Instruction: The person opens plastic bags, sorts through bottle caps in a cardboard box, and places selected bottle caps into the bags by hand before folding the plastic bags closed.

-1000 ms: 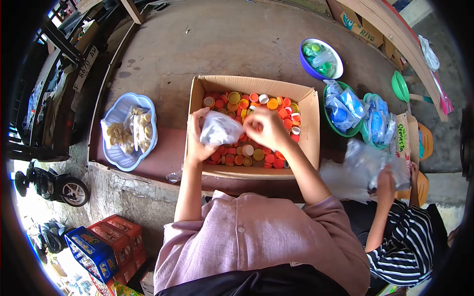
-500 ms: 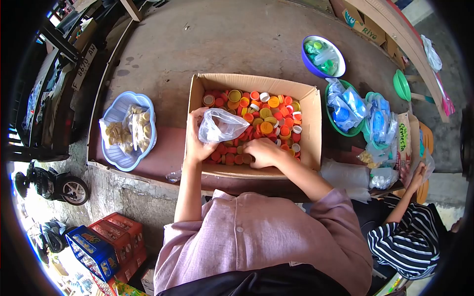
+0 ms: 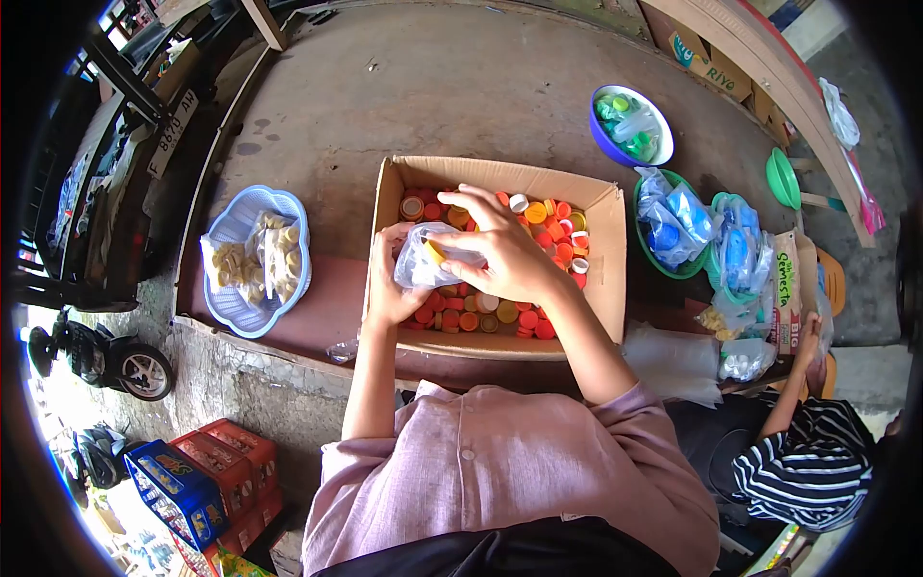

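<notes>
A cardboard box stands in front of me, holding many red, orange, yellow and white bottle caps. My left hand is closed on a clear plastic bag over the left half of the box. Between the thumb and a finger of my right hand is a yellow bottle cap, right at the bag's mouth. The other fingers of that hand are raised and spread. Whatever lies inside the bag is hard to make out.
On the left sits a light blue basket with bags of pale caps. To the right are a purple-rimmed bowl, green baskets with bagged blue caps, and plastic sheets. Another person's hand is at the far right.
My right hand has risen from the caps in the box to the bag's mouth, bringing a yellow bottle cap. My left hand still holds the bag.
</notes>
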`<action>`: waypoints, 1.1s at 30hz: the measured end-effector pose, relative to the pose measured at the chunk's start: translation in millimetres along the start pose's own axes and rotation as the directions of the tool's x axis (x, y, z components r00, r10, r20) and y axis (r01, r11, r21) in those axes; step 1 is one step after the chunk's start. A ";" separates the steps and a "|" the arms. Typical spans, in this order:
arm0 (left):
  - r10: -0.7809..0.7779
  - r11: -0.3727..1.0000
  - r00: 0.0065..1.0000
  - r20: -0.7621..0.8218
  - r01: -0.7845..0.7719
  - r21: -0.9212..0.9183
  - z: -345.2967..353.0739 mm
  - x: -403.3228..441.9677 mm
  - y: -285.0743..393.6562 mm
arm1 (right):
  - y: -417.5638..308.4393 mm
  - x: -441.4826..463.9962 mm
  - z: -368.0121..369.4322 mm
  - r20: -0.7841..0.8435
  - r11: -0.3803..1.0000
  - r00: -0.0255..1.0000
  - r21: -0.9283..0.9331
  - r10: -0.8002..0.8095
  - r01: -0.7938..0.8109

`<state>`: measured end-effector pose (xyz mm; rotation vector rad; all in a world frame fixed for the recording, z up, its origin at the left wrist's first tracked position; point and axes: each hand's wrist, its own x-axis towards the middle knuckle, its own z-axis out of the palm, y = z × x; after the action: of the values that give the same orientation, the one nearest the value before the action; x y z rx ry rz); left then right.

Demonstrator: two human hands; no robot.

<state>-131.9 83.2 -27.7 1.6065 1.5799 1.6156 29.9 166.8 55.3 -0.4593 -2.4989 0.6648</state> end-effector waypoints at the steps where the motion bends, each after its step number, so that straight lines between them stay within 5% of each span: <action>1: 0.012 1.000 1.000 0.001 -0.012 0.013 -0.2 -0.2 -0.3 | -2.4 0.3 1.8 0.004 1.000 1.000 0.002 -0.002 0.002; 4: -0.052 0.999 0.999 0.001 0.052 0.012 0.0 -1.6 -0.6 | -7.4 -1.8 2.6 -0.052 1.000 0.999 -0.003 0.013 -0.013; 8: -0.069 0.994 0.998 -0.011 0.068 -0.082 0.2 -0.1 1.1 | 6.9 -20.4 -2.8 -0.403 0.983 0.908 0.178 0.117 -0.048; 11: -0.043 0.997 0.999 -0.014 0.042 -0.060 -2.1 -0.3 -2.5 | 41.4 -64.7 22.4 0.014 0.952 0.964 0.157 0.266 -0.264; 13: -0.038 0.997 0.999 -0.008 0.038 -0.060 -0.7 0.4 -2.8 | 43.5 -83.3 38.4 0.403 0.979 0.893 -0.048 0.199 -0.196; 17: -0.055 0.997 0.998 0.001 0.055 -0.046 -1.4 0.7 -0.7 | 55.3 -98.0 71.3 0.675 0.955 0.703 -0.295 0.222 -0.019; 21: -0.060 0.996 0.998 -0.009 0.059 -0.059 -0.4 0.6 -2.2 | 49.7 -91.7 69.6 0.658 0.947 0.729 -0.318 0.192 0.038; 24: -0.042 0.999 0.999 0.002 0.042 -0.031 -2.1 0.5 -3.1 | 41.5 -86.7 46.2 0.571 0.964 0.783 -0.053 0.244 -0.262; 25: -0.044 0.999 0.999 -0.008 0.044 -0.030 -2.3 0.9 -1.3 | 39.7 -83.6 34.7 0.577 0.966 0.781 -0.054 0.238 -0.254; 27: -0.037 0.999 0.999 0.001 0.037 -0.033 -3.1 3.0 3.8 | 30.5 -70.5 10.1 0.474 0.849 0.830 0.271 0.293 -0.454; 29: -0.043 0.999 0.999 -0.007 0.042 -0.034 -2.0 2.5 0.3 | 14.5 -56.5 -8.4 0.171 0.828 0.961 0.488 0.218 -0.275; 33: -0.070 0.994 0.998 0.000 0.069 -0.079 -0.5 1.6 1.6 | -6.8 -27.9 -20.8 -0.050 0.844 0.978 0.516 0.202 -0.147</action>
<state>-132.1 83.8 -25.5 1.4933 1.5358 1.6235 62.7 156.6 63.8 -0.5036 -2.0799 1.2984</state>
